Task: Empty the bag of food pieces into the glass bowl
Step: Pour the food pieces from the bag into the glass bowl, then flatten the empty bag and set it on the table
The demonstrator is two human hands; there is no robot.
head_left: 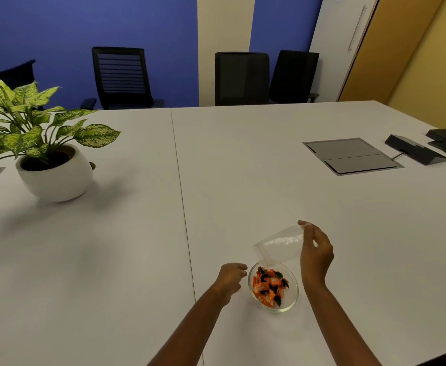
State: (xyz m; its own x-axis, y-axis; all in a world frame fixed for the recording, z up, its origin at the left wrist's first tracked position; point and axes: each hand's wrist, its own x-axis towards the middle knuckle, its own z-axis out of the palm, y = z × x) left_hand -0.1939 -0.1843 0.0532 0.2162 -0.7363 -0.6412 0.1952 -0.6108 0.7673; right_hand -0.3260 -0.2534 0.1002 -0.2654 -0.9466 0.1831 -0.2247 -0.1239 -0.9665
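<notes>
A small glass bowl (293, 299) stands on the white table near the front edge. It holds several orange and black wrapped food pieces (269, 286). My right hand (315, 254) grips a clear plastic bag (278, 245) by its far end, tilted with its mouth down over the bowl's back rim. The bag looks see-through, with no pieces visible inside. My left hand (231, 280) hovers just left of the bowl, fingers loosely curled, holding nothing.
A potted plant in a white pot (55, 175) stands at the left. A grey cable hatch (351, 157) and black devices (414, 151) lie at the right. Office chairs (122, 77) line the table's far side. A seam (182, 196) runs down the table.
</notes>
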